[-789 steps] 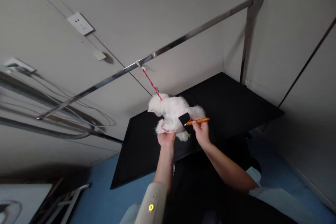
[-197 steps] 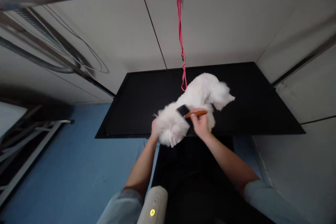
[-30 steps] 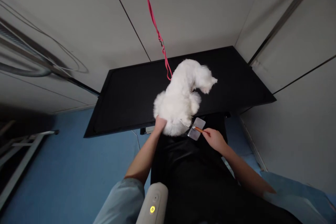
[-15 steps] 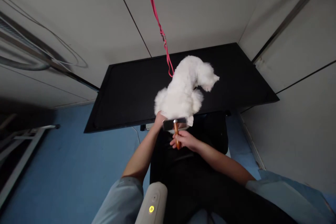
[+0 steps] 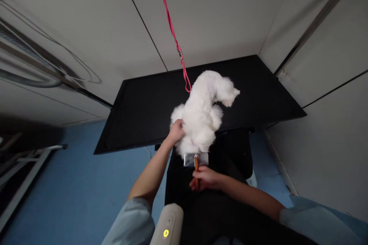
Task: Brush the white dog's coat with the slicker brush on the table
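Observation:
A fluffy white dog (image 5: 202, 99) is on the black table, its rear toward me and its head turned to the right. My left hand (image 5: 176, 131) grips the fur at the left of its hindquarters, the fingertips partly sunk in the coat. In my right hand (image 5: 208, 178), closed around the wooden handle, is a slicker brush (image 5: 189, 159) with a wide metal head. The back of that head faces me, and its far edge meets the fluffy fur at the dog's rear end. The pins are hidden.
The black grooming table (image 5: 135, 111) stands against pale wall panels. A pink leash (image 5: 171, 26) hangs down behind the dog. A pale device with a yellow light (image 5: 167, 226) juts up near me. Grey hose (image 5: 31, 81) and a metal frame (image 5: 31, 172) are at left.
The brush and my right hand have moved down toward me, drawing through fur at the dog's rear. More of my left hand shows against the fur. The view has tilted slightly upward.

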{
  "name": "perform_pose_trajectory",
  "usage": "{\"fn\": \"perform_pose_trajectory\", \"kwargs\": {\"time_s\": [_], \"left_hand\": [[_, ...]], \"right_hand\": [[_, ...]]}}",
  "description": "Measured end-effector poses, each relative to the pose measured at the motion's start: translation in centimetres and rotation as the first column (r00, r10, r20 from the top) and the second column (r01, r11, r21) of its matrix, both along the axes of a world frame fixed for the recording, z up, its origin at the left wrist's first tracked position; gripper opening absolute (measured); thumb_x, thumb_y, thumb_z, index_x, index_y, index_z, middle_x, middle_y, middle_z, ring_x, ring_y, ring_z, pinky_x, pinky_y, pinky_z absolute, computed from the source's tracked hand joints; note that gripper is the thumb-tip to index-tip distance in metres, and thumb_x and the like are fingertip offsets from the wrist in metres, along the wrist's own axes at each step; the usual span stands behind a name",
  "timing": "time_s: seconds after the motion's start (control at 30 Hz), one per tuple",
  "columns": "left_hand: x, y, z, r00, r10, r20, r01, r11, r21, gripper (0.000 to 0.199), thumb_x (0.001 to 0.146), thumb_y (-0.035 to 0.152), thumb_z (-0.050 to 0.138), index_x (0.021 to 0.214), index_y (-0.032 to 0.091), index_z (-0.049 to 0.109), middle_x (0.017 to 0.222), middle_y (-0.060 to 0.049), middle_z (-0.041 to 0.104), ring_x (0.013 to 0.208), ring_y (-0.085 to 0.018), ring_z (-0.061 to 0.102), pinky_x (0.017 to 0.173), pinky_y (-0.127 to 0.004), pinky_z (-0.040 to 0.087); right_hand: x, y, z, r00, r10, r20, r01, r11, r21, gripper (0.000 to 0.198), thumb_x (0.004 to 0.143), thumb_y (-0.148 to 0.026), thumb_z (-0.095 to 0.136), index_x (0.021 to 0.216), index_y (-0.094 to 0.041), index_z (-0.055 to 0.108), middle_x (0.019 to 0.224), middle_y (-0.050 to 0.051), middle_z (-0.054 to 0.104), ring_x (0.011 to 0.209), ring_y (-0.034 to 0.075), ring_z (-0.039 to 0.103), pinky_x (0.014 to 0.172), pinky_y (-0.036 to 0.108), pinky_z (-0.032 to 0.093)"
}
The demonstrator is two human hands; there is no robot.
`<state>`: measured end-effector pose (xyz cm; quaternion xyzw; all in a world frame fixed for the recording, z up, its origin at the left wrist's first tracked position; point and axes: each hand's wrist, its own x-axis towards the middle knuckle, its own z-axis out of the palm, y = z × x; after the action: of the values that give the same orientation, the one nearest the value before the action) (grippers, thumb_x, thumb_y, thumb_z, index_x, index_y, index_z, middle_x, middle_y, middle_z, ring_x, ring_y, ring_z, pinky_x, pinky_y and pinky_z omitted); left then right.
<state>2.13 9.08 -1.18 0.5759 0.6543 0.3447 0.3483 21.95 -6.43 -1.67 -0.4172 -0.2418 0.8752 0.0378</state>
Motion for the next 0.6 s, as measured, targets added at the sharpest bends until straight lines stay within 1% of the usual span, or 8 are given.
{"fn": "perform_pose_trajectory", "kwargs": {"time_s": [0.07, 0.1, 0.23, 0.3, 0.37, 0.47, 0.53, 0.6], "left_hand": [[0.9, 0.4, 0.1, 0.999, -0.002, 0.053, 0.005, 0.999, -0.05, 0.015, 0.059, 0.018, 0.067, 0.067, 0.021, 0.055, 0.068, -0.001, 0.061, 0.079, -0.023, 0.06, 0.083, -0.034, 0.051], [1.4, 0.6, 0.0, 0.996, 0.008, 0.085, -0.002, 0.997, -0.074, 0.016, 0.059, 0.017, 0.068, 0.066, 0.021, 0.054, 0.066, 0.0, 0.06, 0.077, -0.022, 0.059, 0.081, -0.035, 0.051], [2.9, 1.1, -0.4, 0.979, 0.017, 0.203, -0.003, 0.997, -0.071, 0.012, 0.06, 0.014, 0.067, 0.066, 0.019, 0.057, 0.068, -0.004, 0.066, 0.082, -0.025, 0.065, 0.085, -0.036, 0.052], [3.1, 1.1, -0.6, 0.97, 0.015, 0.245, 0.001, 0.998, -0.065, 0.008, 0.066, 0.019, 0.068, 0.068, 0.018, 0.06, 0.069, -0.005, 0.069, 0.084, -0.027, 0.067, 0.086, -0.038, 0.054], [3.0, 0.7, -0.8, 0.964, 0.001, 0.268, 0.014, 0.998, -0.054, 0.014, 0.067, 0.026, 0.072, 0.074, 0.018, 0.063, 0.072, -0.004, 0.071, 0.086, -0.027, 0.069, 0.086, -0.038, 0.055], [2.7, 0.2, -1.2, 0.962, -0.05, 0.27, 0.057, 0.998, -0.021, 0.027, 0.059, 0.031, 0.08, 0.074, 0.017, 0.062, 0.074, -0.004, 0.071, 0.085, -0.027, 0.069, 0.087, -0.038, 0.055], [2.5, -0.2, -1.3, 0.964, -0.074, 0.255, 0.082, 0.996, -0.02, 0.027, 0.057, 0.031, 0.08, 0.069, 0.018, 0.06, 0.07, -0.004, 0.07, 0.08, -0.026, 0.069, 0.085, -0.038, 0.056], [2.2, -0.4, -1.2, 0.965, -0.105, 0.24, 0.114, 0.993, -0.022, 0.023, 0.06, 0.03, 0.077, 0.068, 0.018, 0.059, 0.069, -0.004, 0.069, 0.077, -0.024, 0.067, 0.084, -0.038, 0.056]], "right_hand": [[0.6, -0.1, 0.3, 0.994, 0.074, -0.082, -0.077, 0.996, -0.034, 0.025, 0.094, -0.037, 0.064, 0.093, -0.019, 0.046, 0.073, 0.004, 0.073, 0.06, 0.016, 0.071, 0.061, 0.026, 0.05], [0.9, 0.3, 0.7, 0.991, 0.066, -0.119, -0.068, 0.998, -0.01, 0.024, 0.094, -0.036, 0.064, 0.094, -0.019, 0.047, 0.075, 0.004, 0.074, 0.061, 0.017, 0.071, 0.062, 0.027, 0.051], [1.3, 2.0, 1.7, 0.989, -0.113, -0.097, 0.124, 0.985, 0.12, 0.019, 0.097, -0.034, 0.059, 0.098, -0.02, 0.047, 0.074, 0.002, 0.074, 0.06, 0.014, 0.07, 0.062, 0.025, 0.05], [1.2, 1.3, 1.1, 0.996, -0.046, -0.076, 0.051, 0.997, 0.053, 0.019, 0.096, -0.033, 0.059, 0.095, -0.02, 0.046, 0.07, 0.001, 0.073, 0.058, 0.015, 0.07, 0.061, 0.026, 0.05], [1.2, -0.3, 0.4, 0.988, 0.099, -0.12, -0.106, 0.993, -0.052, 0.021, 0.092, -0.031, 0.064, 0.09, -0.018, 0.047, 0.065, 0.002, 0.071, 0.058, 0.015, 0.07, 0.062, 0.025, 0.05], [1.4, -1.2, 0.2, 0.96, 0.191, -0.204, -0.212, 0.974, -0.085, 0.021, 0.087, -0.028, 0.069, 0.086, -0.016, 0.052, 0.061, 0.004, 0.07, 0.057, 0.014, 0.068, 0.06, 0.023, 0.048], [1.4, -0.2, 0.7, 0.979, 0.078, -0.19, -0.082, 0.997, -0.015, 0.022, 0.089, -0.031, 0.068, 0.09, -0.017, 0.052, 0.067, 0.003, 0.073, 0.058, 0.014, 0.069, 0.059, 0.023, 0.047], [1.5, 0.6, 1.0, 0.99, -0.073, -0.123, 0.081, 0.995, 0.062, 0.023, 0.091, -0.035, 0.065, 0.093, -0.02, 0.048, 0.072, 0.001, 0.074, 0.059, 0.014, 0.069, 0.06, 0.024, 0.048]]}}
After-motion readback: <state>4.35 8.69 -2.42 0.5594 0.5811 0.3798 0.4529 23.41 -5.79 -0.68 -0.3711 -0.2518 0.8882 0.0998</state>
